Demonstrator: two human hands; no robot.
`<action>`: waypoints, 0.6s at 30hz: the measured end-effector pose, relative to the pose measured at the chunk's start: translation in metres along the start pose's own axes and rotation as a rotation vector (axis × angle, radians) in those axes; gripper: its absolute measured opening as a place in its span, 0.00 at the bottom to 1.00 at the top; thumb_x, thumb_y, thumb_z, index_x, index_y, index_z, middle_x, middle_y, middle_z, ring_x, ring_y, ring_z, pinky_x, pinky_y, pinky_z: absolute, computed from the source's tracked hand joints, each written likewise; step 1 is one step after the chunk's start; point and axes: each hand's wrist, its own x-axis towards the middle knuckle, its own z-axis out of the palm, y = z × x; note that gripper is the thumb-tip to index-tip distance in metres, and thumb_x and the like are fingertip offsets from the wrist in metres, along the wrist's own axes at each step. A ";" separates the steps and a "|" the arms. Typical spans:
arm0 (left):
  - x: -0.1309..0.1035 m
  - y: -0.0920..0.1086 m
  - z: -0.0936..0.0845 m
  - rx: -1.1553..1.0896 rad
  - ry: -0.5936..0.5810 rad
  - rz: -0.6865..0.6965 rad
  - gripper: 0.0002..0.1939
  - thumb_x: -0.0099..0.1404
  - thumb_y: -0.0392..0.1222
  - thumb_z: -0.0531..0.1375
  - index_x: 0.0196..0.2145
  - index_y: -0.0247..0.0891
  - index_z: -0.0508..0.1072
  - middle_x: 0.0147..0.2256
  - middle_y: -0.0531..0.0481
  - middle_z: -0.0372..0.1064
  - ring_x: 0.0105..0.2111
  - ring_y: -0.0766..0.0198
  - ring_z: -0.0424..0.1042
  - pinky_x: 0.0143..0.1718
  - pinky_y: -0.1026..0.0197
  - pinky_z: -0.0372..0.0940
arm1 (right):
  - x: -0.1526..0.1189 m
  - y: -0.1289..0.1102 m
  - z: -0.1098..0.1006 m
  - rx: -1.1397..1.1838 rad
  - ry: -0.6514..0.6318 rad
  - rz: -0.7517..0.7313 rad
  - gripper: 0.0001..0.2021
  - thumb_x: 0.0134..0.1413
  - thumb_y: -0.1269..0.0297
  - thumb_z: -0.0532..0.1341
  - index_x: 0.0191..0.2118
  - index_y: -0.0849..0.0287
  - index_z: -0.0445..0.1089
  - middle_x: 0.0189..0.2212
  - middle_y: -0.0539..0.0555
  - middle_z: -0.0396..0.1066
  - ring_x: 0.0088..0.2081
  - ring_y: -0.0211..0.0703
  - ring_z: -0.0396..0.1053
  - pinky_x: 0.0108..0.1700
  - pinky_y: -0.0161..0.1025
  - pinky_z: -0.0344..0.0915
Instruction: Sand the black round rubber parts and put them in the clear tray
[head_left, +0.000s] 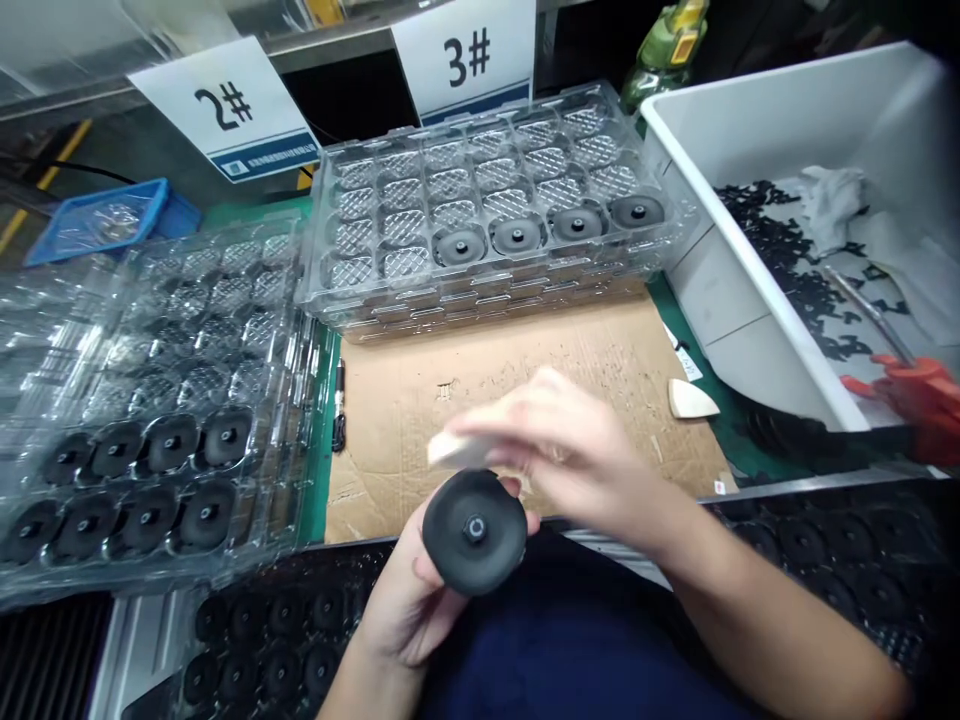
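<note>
A round black rubber-like dish (495, 560) with a small ringed hub at its centre rests in my left hand (412, 610), whose fingers wrap around it from below. Just above its upper edge, my right hand (562, 450) is closed on a pale flat pad (455, 452); motion blurs both. Whether the pad touches the dish I cannot tell. Beneath both hands lies a brown cardboard sheet (390, 400). Behind it is a stack of clear plastic trays (375, 290), with several black dishes (517, 235) in the top tray's front row.
At left, another clear tray (281, 520) holds several black dishes. A white bin (750, 270) at right contains black scraps, a cloth and a red-handled tool (915, 390). A pen (340, 390) and a pale wedge (691, 399) flank the work area. More dishes sit lower left and right.
</note>
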 end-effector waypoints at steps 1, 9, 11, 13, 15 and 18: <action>-0.001 0.002 0.000 -0.049 -0.047 0.006 0.28 0.48 0.45 0.68 0.48 0.44 0.69 0.45 0.49 0.72 0.44 0.53 0.72 0.41 0.61 0.70 | -0.002 0.012 0.001 -0.003 0.029 0.173 0.12 0.58 0.70 0.54 0.46 0.55 0.69 0.38 0.49 0.73 0.37 0.36 0.66 0.41 0.36 0.60; -0.005 0.004 -0.012 -0.195 -0.230 0.044 0.25 0.55 0.44 0.64 0.50 0.55 0.65 0.53 0.52 0.67 0.51 0.53 0.67 0.46 0.60 0.67 | -0.070 0.080 0.062 -0.313 0.031 0.502 0.19 0.58 0.67 0.51 0.56 0.57 0.63 0.50 0.63 0.62 0.44 0.50 0.66 0.45 0.49 0.65; -0.005 0.003 -0.016 -0.206 -0.236 0.057 0.25 0.56 0.44 0.64 0.51 0.54 0.64 0.54 0.51 0.66 0.52 0.53 0.66 0.47 0.60 0.67 | -0.082 0.081 0.076 -0.358 0.064 0.498 0.20 0.58 0.64 0.52 0.56 0.57 0.63 0.53 0.65 0.58 0.46 0.54 0.65 0.47 0.54 0.63; -0.006 0.003 -0.019 -0.219 -0.227 0.065 0.27 0.55 0.45 0.64 0.52 0.53 0.64 0.54 0.49 0.65 0.52 0.52 0.66 0.47 0.60 0.67 | -0.083 0.083 0.084 -0.378 0.083 0.483 0.20 0.57 0.62 0.54 0.55 0.57 0.63 0.53 0.65 0.58 0.47 0.57 0.64 0.46 0.56 0.63; -0.005 0.005 -0.021 -0.234 -0.211 0.057 0.28 0.53 0.48 0.64 0.52 0.53 0.64 0.54 0.49 0.65 0.52 0.51 0.66 0.47 0.59 0.67 | -0.075 0.088 0.084 -0.380 0.111 0.469 0.18 0.57 0.64 0.53 0.52 0.60 0.65 0.51 0.65 0.60 0.47 0.57 0.64 0.45 0.55 0.64; -0.005 0.007 -0.021 -0.262 -0.180 0.033 0.28 0.51 0.52 0.63 0.51 0.54 0.66 0.53 0.50 0.66 0.52 0.51 0.66 0.47 0.59 0.66 | -0.052 0.089 0.067 -0.352 0.151 0.451 0.13 0.59 0.68 0.49 0.46 0.59 0.68 0.41 0.60 0.67 0.42 0.50 0.68 0.42 0.48 0.67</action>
